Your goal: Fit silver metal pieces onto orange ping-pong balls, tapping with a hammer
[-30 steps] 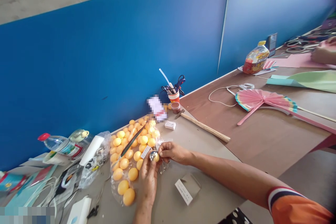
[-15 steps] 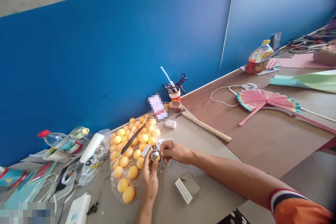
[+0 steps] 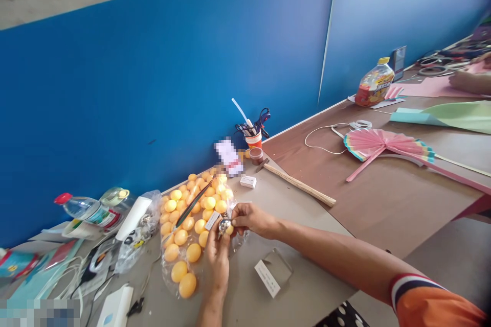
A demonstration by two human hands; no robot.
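A shiny silver ball [image 3: 224,225] sits in the fingers of my left hand [image 3: 218,255], which is closed around its lower left side. My right hand [image 3: 251,218] comes in from the right with thumb and fingers pinched against the ball's right edge. Whatever small thing may be between those right fingertips is too small to make out. Just behind and left of my hands lies a clear plastic bag of orange balls [image 3: 187,285]. Black tweezers [image 3: 194,203] rest on the bag, and a small white labelled box [image 3: 212,220] is beside the silver ball.
An open small box [image 3: 267,278] lies right of my left wrist. Farther back are a hammer [image 3: 299,183], a white box [image 3: 248,182], a round tub [image 3: 255,156] and a tool cup [image 3: 253,140]. Bottles [image 3: 88,210] and cables stand left; a pink paper fan [image 3: 383,145] and another person's hand [image 3: 470,82] are right.
The view has shifted slightly. My hands stay together at the silver ball, with the right fingertips still pinched at its edge and only small finger movement.
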